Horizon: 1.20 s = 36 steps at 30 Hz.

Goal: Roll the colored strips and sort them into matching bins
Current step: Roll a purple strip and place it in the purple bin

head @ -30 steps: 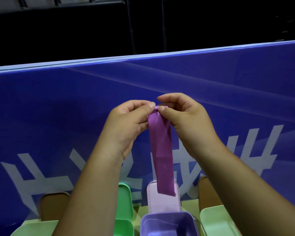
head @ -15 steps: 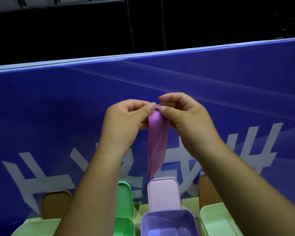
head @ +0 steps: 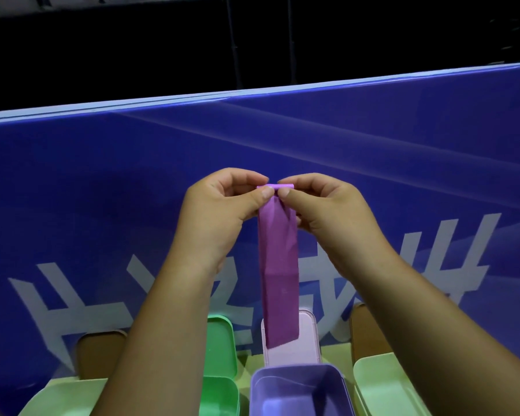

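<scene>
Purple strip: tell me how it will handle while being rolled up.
The purple strip is probably floppy and light: it hangs straight down from the pinch of the left hand and right hand. Its creases suggest thin material that folds easily. The small roll at its top would likely spring loose if released.

purple strip (head: 278, 265), bunched and twisted half a second ago, now hangs flat, its lower end again over the pink lid (head: 294, 351); its top edge now forms a small roll pinched between left hand (head: 219, 217) and right hand (head: 327, 217).
</scene>
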### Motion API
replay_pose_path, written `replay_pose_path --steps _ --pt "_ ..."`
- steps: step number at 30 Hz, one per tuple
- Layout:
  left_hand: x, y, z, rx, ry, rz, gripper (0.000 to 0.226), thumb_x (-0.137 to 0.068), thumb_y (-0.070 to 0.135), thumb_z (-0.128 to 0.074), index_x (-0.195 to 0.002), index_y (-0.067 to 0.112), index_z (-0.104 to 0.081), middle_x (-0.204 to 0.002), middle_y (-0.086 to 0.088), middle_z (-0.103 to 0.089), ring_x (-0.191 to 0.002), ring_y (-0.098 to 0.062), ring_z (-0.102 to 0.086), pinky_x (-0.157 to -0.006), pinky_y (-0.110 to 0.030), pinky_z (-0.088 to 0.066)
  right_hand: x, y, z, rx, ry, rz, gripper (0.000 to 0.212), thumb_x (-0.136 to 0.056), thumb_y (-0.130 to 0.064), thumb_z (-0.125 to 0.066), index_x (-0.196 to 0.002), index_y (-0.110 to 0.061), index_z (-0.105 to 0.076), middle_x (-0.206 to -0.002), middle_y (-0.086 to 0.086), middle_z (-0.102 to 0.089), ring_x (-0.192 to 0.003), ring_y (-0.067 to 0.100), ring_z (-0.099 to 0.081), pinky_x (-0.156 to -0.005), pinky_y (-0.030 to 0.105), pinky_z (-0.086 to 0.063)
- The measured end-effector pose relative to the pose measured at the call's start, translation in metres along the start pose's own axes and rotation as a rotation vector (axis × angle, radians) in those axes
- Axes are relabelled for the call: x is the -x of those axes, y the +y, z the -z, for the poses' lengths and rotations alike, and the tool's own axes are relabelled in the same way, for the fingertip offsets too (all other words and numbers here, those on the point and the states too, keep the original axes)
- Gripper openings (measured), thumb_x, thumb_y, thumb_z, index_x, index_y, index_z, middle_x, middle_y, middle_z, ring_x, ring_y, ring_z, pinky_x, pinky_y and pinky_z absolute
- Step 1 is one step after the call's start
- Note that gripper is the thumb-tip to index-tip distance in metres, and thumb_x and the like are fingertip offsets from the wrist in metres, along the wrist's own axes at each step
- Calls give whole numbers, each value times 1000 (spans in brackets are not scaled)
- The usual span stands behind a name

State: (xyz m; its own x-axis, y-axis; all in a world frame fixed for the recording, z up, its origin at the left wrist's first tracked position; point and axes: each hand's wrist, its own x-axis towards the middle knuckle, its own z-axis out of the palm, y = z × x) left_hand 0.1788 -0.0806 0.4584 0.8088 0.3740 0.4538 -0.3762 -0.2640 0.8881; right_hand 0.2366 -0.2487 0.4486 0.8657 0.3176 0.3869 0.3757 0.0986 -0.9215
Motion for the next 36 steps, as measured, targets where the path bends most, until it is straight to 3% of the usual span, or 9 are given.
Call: replay_pose_path --steps 5,12,16,21,26,36 --pt "0 -5 2 22 8 10 16 -91 11 -86 -104 19 -81 -100 -7 -83 -100 -26 -81 -94 -48 -65 0 0 -4 28 31 14 12 -101 -34 -73 -105 -26 -81 -94 -4 -80 -92 16 -77 -85 45 -67" --pt "1 -7 0 140 -5 81 20 -94 4 -81 -112 9 -78 -105 -13 -81 -105 -31 -80 -100 -50 -63 -2 1 -8 19 66 42 5 -100 -23 -76 -104 -25 -80 -95 3 -80 -95 28 -77 -89 55 -63" --pt "3 -6 -2 146 -36 115 21 -94 9 -82 -114 7 -76 -107 -15 -82 -104 -31 -80 -100 -50 -63 -2 -1 -7 6 81 64 8 -100 -19 -76 -106 -22 -79 -96 8 -79 -95 29 -76 -86 50 -63" --pt "3 -7 -1 108 -31 116 19 -95 7 -81 -113 9 -78 -104 -12 -83 -100 -29 -82 -96 -48 -64 -2 0 -2 27 68 76 10 -99 -16 -76 -107 -21 -79 -95 1 -79 -94 18 -77 -88 43 -64" --pt "2 -5 2 70 -68 131 20 -93 6 -82 -113 10 -81 -103 -11 -84 -98 -28 -82 -94 -43 -64 -1 2 1 65 43 84 11 -99 -16 -76 -107 -22 -78 -95 3 -78 -95 20 -74 -86 43 -63" --pt "1 -8 3 89 -142 141 23 -95 5 -79 -118 6 -80 -109 -14 -82 -104 -31 -81 -99 -44 -63 -1 9 3 104 41 74 11 -99 -15 -76 -106 -23 -79 -93 -7 -78 -91 7 -74 -78 22 -63"
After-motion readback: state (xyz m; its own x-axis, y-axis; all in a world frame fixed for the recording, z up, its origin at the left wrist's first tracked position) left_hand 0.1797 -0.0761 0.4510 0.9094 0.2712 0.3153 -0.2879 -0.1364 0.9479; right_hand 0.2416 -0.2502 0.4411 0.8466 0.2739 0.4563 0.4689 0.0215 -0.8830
